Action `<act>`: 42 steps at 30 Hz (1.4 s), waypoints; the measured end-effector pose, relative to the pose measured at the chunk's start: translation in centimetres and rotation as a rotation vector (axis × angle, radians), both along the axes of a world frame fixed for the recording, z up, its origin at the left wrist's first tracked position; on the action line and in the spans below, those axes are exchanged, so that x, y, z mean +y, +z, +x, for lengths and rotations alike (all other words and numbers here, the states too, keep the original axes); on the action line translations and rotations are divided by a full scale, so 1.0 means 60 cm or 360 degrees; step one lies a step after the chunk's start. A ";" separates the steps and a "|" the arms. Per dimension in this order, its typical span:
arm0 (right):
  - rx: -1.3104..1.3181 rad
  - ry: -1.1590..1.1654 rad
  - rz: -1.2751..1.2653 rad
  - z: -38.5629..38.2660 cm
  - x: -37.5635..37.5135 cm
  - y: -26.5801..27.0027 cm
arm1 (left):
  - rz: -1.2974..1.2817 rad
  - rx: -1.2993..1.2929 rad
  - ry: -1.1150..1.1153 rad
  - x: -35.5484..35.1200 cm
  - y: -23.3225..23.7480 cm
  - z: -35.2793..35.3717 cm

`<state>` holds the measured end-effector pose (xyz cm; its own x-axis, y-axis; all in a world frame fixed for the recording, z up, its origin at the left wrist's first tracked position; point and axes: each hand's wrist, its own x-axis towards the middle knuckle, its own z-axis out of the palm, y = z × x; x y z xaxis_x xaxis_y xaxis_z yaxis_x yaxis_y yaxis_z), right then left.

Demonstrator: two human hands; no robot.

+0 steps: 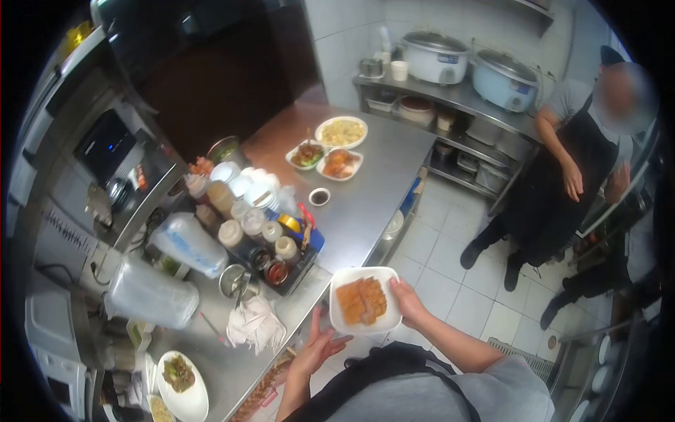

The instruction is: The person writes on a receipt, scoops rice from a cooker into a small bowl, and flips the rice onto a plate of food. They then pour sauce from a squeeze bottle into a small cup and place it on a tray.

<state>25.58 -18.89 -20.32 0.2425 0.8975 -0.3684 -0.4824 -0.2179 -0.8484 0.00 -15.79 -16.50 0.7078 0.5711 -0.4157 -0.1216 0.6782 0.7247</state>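
Beside the long stainless-steel counter (380,155), the right hand (413,307) grips a white, rounded-square bowl (390,322) by its rim, golden-brown sliced food (361,301) inside, while the left hand (318,350) hovers just beside it, fingers loosely spread!

A steel table (383,169) stands on pale floor tiles (437,264) near white tiled walls (339,32).

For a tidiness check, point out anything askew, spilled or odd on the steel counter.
The crumpled pale-pink cloth looks untidy: it lies bunched, not folded, at the edge of the grey steel counter. No clear spill or damage shows.
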 end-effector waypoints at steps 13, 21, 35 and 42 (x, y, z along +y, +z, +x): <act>-0.0198 -0.0960 0.0290 0.342 0.302 -0.051 | 0.0674 0.1367 -0.0712 0.039 -0.305 -0.098; -0.0499 -0.1017 0.0145 0.506 0.587 -0.180 | 0.0198 0.1805 -0.0321 0.050 -0.371 -0.056; -0.1917 -0.0533 -0.0889 0.562 0.773 -0.203 | -0.0239 0.1839 0.0204 -0.067 -0.354 0.009; -0.2208 -0.0194 0.0677 0.317 0.843 -0.014 | -0.0407 0.1868 0.0332 -0.124 -0.356 0.025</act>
<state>44.61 31.67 -21.13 0.2561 0.8249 0.5040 0.7654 0.1454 -0.6269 1.48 -23.23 -37.85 -0.2689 0.4369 -0.8584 0.3937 0.8632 0.3160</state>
